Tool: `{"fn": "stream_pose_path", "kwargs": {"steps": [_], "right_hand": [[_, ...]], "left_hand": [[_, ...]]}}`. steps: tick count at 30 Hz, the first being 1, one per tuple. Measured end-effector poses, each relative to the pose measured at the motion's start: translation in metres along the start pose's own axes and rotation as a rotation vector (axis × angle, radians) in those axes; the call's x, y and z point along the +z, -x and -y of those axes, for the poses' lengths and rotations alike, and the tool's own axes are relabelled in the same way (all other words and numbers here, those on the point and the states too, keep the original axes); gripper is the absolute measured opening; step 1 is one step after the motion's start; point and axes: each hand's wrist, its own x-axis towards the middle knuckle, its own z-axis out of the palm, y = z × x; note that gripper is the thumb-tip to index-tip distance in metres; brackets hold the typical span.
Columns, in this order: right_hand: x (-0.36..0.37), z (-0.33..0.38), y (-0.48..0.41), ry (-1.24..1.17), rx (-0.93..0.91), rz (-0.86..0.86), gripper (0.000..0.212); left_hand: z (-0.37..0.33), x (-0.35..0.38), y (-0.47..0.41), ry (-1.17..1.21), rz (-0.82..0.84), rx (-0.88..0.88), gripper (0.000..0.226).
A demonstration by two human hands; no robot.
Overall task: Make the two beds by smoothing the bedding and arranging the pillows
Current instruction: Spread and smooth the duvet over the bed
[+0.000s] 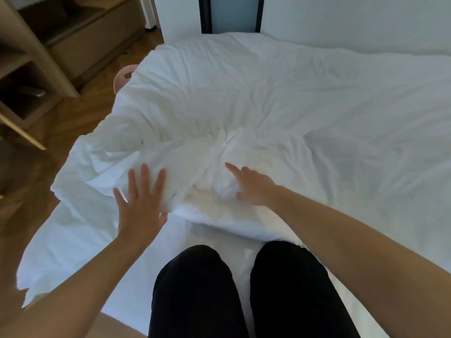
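A rumpled white duvet (pixel 256 101) covers the bed ahead of me, bunched into folds near its front edge. My left hand (pixel 141 198) lies flat with spread, straight fingers on the crumpled front left part of the duvet. My right hand (pixel 251 185) rests on a raised bunch of fabric at the middle, index finger stretched forward, the other fingers partly hidden in the folds. Below the duvet's edge the white sheet (pixel 80 242) shows. My knees in black trousers (pixel 195 289) are on the bed. No pillow is visible.
A wooden shelf unit (pixel 36 57) stands on the wooden floor (pixel 63 123) at the left. A pink round object (pixel 123 78) peeks out at the bed's left side. A white wall and a dark-framed panel (pixel 231 13) are behind the bed.
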Motion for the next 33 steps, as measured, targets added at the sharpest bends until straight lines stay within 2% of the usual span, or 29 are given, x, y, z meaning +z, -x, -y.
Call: {"fn": "stream_pose_path", "kwargs": {"steps": [2, 4, 6, 8, 12, 14, 16, 19, 21, 22, 25, 27, 30, 32, 33], "right_hand": [[-0.002, 0.035, -0.019, -0.014, -0.108, -0.105, 0.090], [-0.005, 0.062, -0.036, -0.037, -0.187, -0.147, 0.091], [-0.010, 0.079, -0.056, -0.098, -0.167, -0.144, 0.086], [-0.021, 0.092, -0.079, -0.241, -0.070, -0.164, 0.073], [-0.061, 0.111, -0.129, -0.587, 0.122, -0.313, 0.019], [-0.095, 0.106, -0.154, -0.833, 0.196, -0.402, 0.020], [-0.131, 0.090, -0.174, -1.033, 0.254, -0.484, 0.022], [-0.163, 0.053, -0.187, -1.311, 0.390, -0.580, 0.020], [-0.159, 0.027, -0.194, -1.308, 0.486, -0.618, 0.021], [-0.154, 0.017, -0.199, -1.296, 0.528, -0.616, 0.021], [-0.136, 0.007, -0.216, -1.349, 0.563, -0.569, 0.023], [-0.131, 0.007, -0.227, -1.392, 0.548, -0.584, 0.024], [-0.136, -0.002, -0.242, -1.450, 0.502, -0.754, 0.025], [-0.141, -0.010, -0.244, -1.272, 0.466, -0.822, 0.024], [-0.141, -0.012, -0.242, -1.146, 0.445, -0.771, 0.034]], "left_hand": [[0.006, 0.004, 0.006, 0.160, 0.106, -0.209, 0.096], [0.020, 0.001, -0.003, 0.271, 0.175, -0.269, 0.070], [0.037, -0.015, -0.029, 0.252, 0.169, -0.249, 0.050], [0.053, -0.043, -0.065, 0.171, 0.106, -0.166, 0.041], [0.074, -0.099, -0.152, 0.036, -0.189, 0.005, 0.025], [0.079, -0.117, -0.192, -0.003, -0.297, -0.018, 0.029], [0.078, -0.118, -0.215, -0.065, -0.312, -0.045, 0.045], [0.077, -0.085, -0.202, -0.174, -0.184, 0.013, 0.072], [0.091, -0.058, -0.184, -0.196, -0.044, -0.038, 0.080], [0.103, -0.049, -0.180, -0.213, 0.014, -0.099, 0.076], [0.130, -0.047, -0.201, -0.246, 0.104, -0.237, 0.043], [0.140, -0.064, -0.242, -0.161, 0.015, -0.320, 0.033], [0.140, -0.104, -0.315, -0.067, -0.265, -0.336, 0.043], [0.128, -0.114, -0.346, -0.074, -0.419, -0.262, 0.061], [0.119, -0.110, -0.351, -0.081, -0.430, -0.201, 0.070]]}}
